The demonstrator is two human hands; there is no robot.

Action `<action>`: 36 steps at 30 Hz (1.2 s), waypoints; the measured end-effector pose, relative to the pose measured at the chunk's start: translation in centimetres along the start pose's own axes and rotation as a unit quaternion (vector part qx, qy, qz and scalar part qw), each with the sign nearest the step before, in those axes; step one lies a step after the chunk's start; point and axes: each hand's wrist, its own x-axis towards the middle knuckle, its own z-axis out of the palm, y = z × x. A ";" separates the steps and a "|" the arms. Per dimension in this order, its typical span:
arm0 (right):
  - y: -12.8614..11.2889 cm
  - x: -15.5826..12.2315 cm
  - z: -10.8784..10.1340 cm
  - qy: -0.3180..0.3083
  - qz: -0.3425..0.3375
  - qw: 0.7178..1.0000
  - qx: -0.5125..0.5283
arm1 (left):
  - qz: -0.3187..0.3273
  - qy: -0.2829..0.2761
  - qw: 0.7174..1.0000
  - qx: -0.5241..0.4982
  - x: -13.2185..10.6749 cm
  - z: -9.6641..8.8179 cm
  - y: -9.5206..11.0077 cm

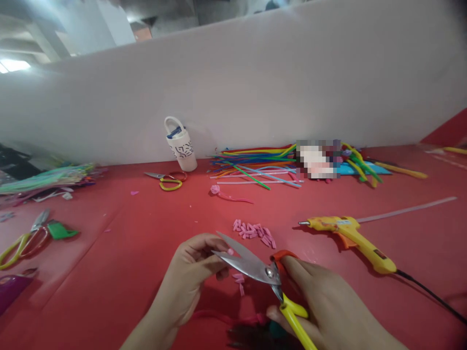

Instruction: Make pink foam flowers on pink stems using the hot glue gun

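My right hand [328, 306] grips scissors [255, 267] with one orange and one yellow handle; the steel blades are parted and point left. My left hand [193, 277] pinches a small pink piece [230, 252] between its fingertips, right at the blades. A few cut pink bits [239, 282] lie on the red table [146, 272] just under the blades. A heap of several more pink bits [255, 232] lies a little farther back. A pink strand [226, 319] runs along the table below my hands.
A yellow glue gun [353, 238] with a black cord lies to the right. Coloured sticks [255, 167] are piled by the white wall, beside a white cup [180, 145] and a second pair of scissors [166, 180]. More scissors [25, 240] and craft material [44, 180] lie at left.
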 end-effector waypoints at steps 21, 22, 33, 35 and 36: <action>-0.4 0.3 -0.1 -0.025 0.026 0.999 0.032 | -0.041 -0.001 0.999 -0.024 0.0 0.6 0.1; -0.4 0.3 -0.1 -0.028 0.028 0.999 0.033 | -0.038 0.001 0.999 -0.022 0.0 0.6 0.1; -0.6 0.1 -0.3 -0.064 0.019 0.997 0.046 | -0.017 -0.008 1.000 -0.001 -0.2 0.0 0.0; -0.7 0.2 -0.3 -0.078 0.025 0.995 0.055 | -0.014 0.001 1.000 -0.012 -0.4 0.2 0.1; -0.8 0.2 -0.3 -0.084 0.029 0.994 0.056 | -0.013 0.005 1.000 -0.018 -0.5 0.3 0.1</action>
